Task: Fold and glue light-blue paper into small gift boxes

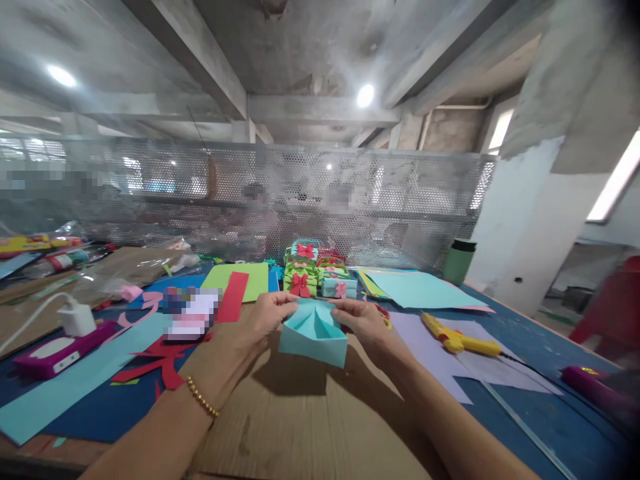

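the light-blue folded paper point(313, 347) is held up over the far part of the cardboard sheet point(280, 427), gripped at its back corners: the left hand point(273, 311) pinches one, the right hand point(363, 320) the other, with the paper spanning the gap between them.

an uneven pull from the two hands could skew those corners or split a crease, and too hard a pinch could buckle the thin walls. a wide sweep of the right forearm might knock the glue gun point(457, 339), right of the cardboard; whether it is hot, i cannot tell.

the folded paper looks matte and fairly stiff, with a flat front wall and peaked, triangular folds inside. the cardboard is brown, faintly lined and blotched. left of it on the blue worktop point(95, 417) lie curved red scraps point(167, 363); beyond it stand small boxy paper bags point(303, 285) with petal-like bows. the glue gun is smooth yellow plastic.
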Demonstrator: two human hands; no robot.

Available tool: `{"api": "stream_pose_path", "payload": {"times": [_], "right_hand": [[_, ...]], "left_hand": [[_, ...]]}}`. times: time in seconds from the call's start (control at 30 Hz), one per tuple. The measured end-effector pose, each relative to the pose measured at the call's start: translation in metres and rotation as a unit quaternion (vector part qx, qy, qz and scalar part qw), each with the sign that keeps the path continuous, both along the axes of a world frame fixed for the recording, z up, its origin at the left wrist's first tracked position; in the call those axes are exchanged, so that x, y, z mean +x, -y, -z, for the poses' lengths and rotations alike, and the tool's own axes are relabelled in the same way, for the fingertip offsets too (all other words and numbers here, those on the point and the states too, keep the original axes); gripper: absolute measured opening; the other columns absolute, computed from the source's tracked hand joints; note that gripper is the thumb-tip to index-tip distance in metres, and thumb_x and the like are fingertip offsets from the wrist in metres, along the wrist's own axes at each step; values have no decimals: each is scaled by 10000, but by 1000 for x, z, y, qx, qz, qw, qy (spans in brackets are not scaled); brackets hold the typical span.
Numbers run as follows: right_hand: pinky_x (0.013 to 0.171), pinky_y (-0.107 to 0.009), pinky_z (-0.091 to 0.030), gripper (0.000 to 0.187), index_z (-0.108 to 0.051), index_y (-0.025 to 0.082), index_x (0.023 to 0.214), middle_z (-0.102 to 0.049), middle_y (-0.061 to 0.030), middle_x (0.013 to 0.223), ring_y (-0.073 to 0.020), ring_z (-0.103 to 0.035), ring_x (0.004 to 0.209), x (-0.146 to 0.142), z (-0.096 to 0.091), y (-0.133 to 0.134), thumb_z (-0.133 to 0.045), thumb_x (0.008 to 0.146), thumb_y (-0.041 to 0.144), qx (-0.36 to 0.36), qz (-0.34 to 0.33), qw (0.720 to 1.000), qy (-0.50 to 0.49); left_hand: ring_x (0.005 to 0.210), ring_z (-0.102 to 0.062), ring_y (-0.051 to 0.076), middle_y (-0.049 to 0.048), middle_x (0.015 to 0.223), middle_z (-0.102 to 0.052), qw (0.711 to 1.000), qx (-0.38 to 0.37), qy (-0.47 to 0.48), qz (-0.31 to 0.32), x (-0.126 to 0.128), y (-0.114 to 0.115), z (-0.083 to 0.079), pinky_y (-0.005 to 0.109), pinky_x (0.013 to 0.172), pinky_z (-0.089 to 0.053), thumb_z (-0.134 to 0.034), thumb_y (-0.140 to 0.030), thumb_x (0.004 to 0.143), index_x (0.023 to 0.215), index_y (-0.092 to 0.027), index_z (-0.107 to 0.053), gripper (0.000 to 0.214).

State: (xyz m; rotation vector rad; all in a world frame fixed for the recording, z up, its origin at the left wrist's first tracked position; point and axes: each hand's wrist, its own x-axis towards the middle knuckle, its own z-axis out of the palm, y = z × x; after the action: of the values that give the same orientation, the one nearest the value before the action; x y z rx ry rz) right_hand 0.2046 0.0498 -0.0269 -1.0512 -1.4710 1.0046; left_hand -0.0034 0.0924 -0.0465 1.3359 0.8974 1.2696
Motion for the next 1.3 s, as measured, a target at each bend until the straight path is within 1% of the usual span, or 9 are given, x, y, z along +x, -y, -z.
{"api": "stream_pose_path", "payload": {"times": [0.13,0.4,0.57,0.67,0.8,0.93,1.1,1.2,1.3], "right_hand": [[553,-263,-414,324,-822,157,890,-637,1,616,-116,-493,550,1,2,-2,-735,657,365,-3,-4,1000,-9],[583,-281,-455,286,-842,190,904,-689,-7,638,-137,-530,574,-1,1,0,-714,668,289,2,-2,1000,-2],[611,-278,-459,305,-839,208,964,-752,-17,754,-140,-546,616,-4,-6,8,-696,696,240,12,-2,1000,16],[637,-292,-478,323,-836,226,983,-782,-31,842,-164,-586,672,-5,-9,11,-683,699,232,12,-5,1000,20],[667,-308,-495,332,-831,239,1002,-794,-48,915,-189,-625,742,-5,-9,12,-668,713,228,13,-9,1000,24],[707,-327,-510,306,-830,235,1004,-791,-56,899,-206,-644,789,-6,-7,11,-687,734,256,26,-5,999,25],[719,-353,-517,259,-843,248,931,-774,-51,776,-235,-648,808,-7,-6,9,-720,708,292,49,1,998,32],[716,-356,-518,232,-845,271,888,-775,-46,776,-238,-644,817,-7,-6,8,-713,698,282,63,10,997,37],[688,-344,-514,249,-845,272,878,-776,-41,777,-225,-634,780,-8,-5,7,-695,681,244,69,16,997,40]], "left_hand": [[600,-616,147,68,752,-752,1000,3,7,-1,0,-1,1,251,589,-466,-811,-281,563,832,-123,-797,312],[573,-613,145,56,712,-748,1000,2,6,-3,-2,-3,1,241,562,-453,-808,-235,555,814,-125,-801,282],[586,-621,140,52,742,-753,1000,-7,26,-1,-1,0,-1,236,566,-458,-777,-211,554,804,-139,-797,261],[583,-624,143,62,755,-754,999,-17,39,1,0,2,-3,237,548,-458,-749,-187,549,818,-139,-797,278],[570,-621,142,71,742,-748,998,-24,49,-3,0,2,-4,240,545,-465,-725,-157,543,782,-140,-792,249],[541,-608,133,52,693,-728,998,-23,55,-10,-1,3,-5,230,519,-448,-709,-148,547,753,-150,-780,218],[487,-584,127,27,633,-696,998,-31,60,-10,-1,5,-4,234,493,-438,-712,-170,549,784,-161,-768,242],[480,-573,125,24,617,-683,998,-32,58,-10,-1,6,-6,232,489,-428,-702,-174,557,774,-160,-764,226],[465,-545,118,16,585,-663,998,-33,51,-14,-1,8,-9,224,474,-396,-675,-153,553,732,-156,-756,196]]}}
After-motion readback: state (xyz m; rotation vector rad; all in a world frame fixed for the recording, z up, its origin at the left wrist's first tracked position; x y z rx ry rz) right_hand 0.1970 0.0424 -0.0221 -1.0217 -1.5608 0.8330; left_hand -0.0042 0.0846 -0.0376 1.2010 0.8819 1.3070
